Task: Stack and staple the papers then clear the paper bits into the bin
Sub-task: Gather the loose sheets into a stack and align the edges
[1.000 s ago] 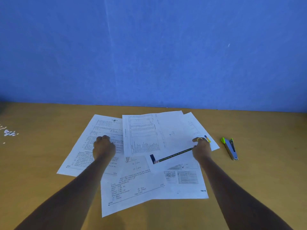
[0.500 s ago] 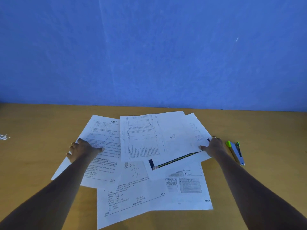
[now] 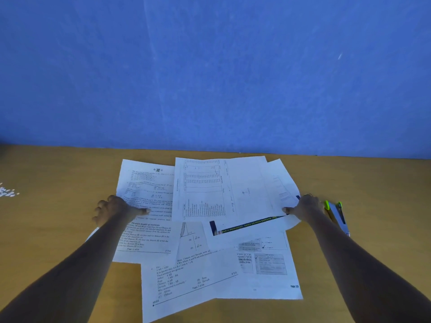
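Left hand (image 3: 116,209) and right hand (image 3: 306,207) farther out than before, fingers (image 3: 288,209) tight on papers (image 3: 210,271); stapler (image 3: 338,216) beside the right.

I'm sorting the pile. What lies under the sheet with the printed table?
A banner sheet peeks out in front and to the right; a question sheet lies under its left edge. Their covered parts, and anything more beneath, are hidden.

Arms outstretched, left hand (image 3: 116,209) fingers (image 3: 100,204) curled, right hand (image 3: 307,207) thumb pointing inward
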Motion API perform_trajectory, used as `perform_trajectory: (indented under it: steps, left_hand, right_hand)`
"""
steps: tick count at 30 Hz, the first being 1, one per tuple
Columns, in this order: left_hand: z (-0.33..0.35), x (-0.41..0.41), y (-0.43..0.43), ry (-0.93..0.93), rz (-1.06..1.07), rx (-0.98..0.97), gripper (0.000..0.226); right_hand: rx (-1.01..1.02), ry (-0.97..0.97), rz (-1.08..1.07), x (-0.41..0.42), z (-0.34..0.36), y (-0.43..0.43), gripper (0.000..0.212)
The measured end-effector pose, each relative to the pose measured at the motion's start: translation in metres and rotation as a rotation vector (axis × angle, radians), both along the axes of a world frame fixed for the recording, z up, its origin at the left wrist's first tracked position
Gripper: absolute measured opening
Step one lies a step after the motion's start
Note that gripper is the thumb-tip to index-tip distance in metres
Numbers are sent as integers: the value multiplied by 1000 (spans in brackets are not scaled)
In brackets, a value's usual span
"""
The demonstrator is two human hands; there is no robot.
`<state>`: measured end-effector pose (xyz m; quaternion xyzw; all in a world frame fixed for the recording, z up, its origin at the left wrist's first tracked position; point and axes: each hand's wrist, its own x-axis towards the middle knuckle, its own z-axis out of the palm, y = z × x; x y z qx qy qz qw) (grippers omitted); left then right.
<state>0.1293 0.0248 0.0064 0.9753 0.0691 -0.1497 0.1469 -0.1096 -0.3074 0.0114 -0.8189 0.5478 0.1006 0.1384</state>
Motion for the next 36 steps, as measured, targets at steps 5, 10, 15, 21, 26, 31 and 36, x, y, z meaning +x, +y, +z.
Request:
perform_trajectory:
  steps: [5, 10, 15, 21, 26, 31, 36]
  left_hand:
    - [1, -4, 2, -19, 34, -51, 87]
    - [13, -4, 8, -21, 23, -173, 38]
    - [17, -9, 16, -17, 20, -397, 21]
    - [19, -22, 25, 58, 108, -652, 22]
    - [22, -36, 36, 70, 150, -776, 26]
    - [26, -53, 46, 90, 202, -881, 29]
    - [26, -72, 46, 143, 245, -1017, 31]
  right_hand:
    - [-9, -131, -135, -2, -5, 8, 71]
    - [49, -289, -304, -4, -7, 15, 68]
    - [143, -588, -356, -9, 3, 23, 27]
    - [329, -781, -417, -22, 14, 31, 30]
    - [519, -1052, -557, -40, 22, 39, 31]
    - [629, -1184, -697, -57, 16, 59, 34]
    - [707, -1235, -742, -70, 8, 85, 28]
